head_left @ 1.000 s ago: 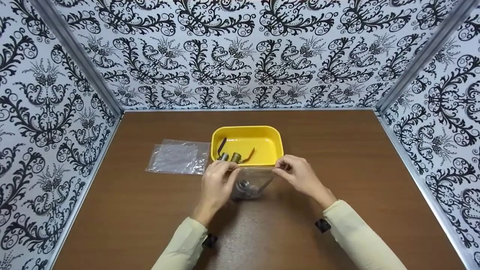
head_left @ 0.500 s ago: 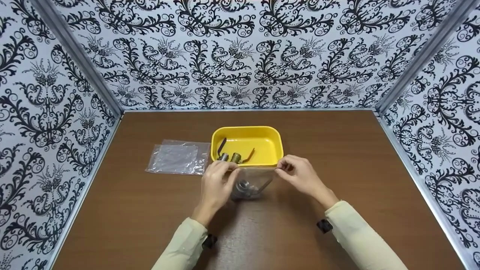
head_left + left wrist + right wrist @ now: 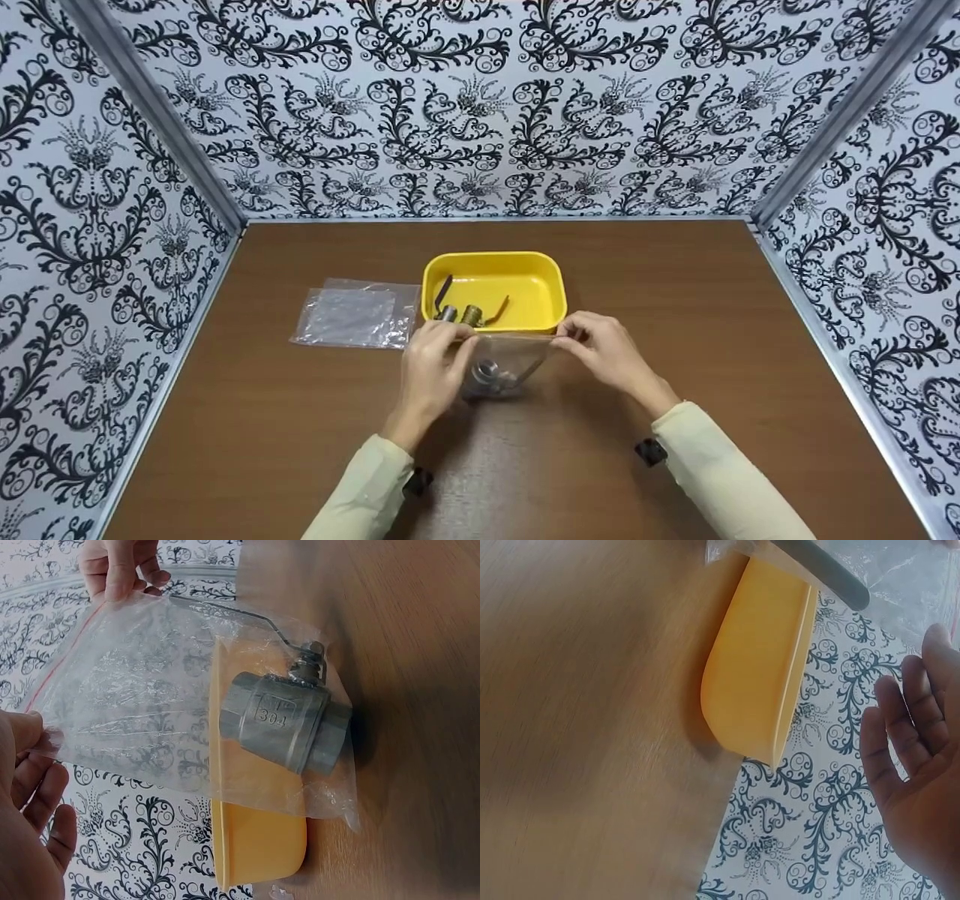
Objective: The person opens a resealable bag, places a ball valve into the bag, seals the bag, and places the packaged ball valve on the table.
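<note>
A clear zip bag [image 3: 516, 351] with a red line along its mouth hangs upright between my two hands. Inside it, low down, lies a steel ball valve [image 3: 279, 720] marked 304, its long lever [image 3: 826, 571] slanting up one side. My left hand [image 3: 435, 361] pinches the bag's top left corner between thumb and fingers. At the opposite top corner, my right hand [image 3: 604, 352] pinches the edge in the same way. The mouth is stretched straight between them, and the bag's bottom is close to the tabletop.
Just behind the bag stands a yellow tray [image 3: 529, 294]. It contains a valve with a dark lever [image 3: 444, 291] and a brassy valve with a reddish lever [image 3: 498, 310]. Flat clear bags [image 3: 352, 315] lie left of the tray. Patterned panels [image 3: 480, 112] enclose the table.
My right hand has slid slightly to the right along the bag's top edge. The left hand and the valve in the bag stay nearly where they were.
</note>
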Action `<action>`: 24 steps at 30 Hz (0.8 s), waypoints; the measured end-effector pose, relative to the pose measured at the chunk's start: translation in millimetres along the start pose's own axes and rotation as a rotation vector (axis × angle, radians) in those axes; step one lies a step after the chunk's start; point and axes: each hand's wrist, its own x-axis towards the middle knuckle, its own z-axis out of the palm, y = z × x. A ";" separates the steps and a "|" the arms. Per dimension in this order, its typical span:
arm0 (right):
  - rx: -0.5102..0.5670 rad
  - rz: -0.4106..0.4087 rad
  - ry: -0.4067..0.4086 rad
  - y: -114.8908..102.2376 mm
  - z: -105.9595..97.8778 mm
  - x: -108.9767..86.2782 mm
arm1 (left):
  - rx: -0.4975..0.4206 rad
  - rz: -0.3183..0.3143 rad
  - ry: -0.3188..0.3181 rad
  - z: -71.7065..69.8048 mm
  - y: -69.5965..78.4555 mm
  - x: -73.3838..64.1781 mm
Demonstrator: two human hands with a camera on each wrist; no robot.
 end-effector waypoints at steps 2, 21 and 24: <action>0.015 -0.005 -0.008 0.3 0.0 0.2 | -0.004 -0.003 -0.002 0.2 0.9 0.1; -0.044 -0.018 0.078 -0.6 6.1 -1.4 | -0.004 0.005 -0.009 1.6 1.4 0.0; -0.048 -0.006 0.073 -1.5 5.8 -2.0 | -0.002 0.009 -0.009 1.9 1.4 0.0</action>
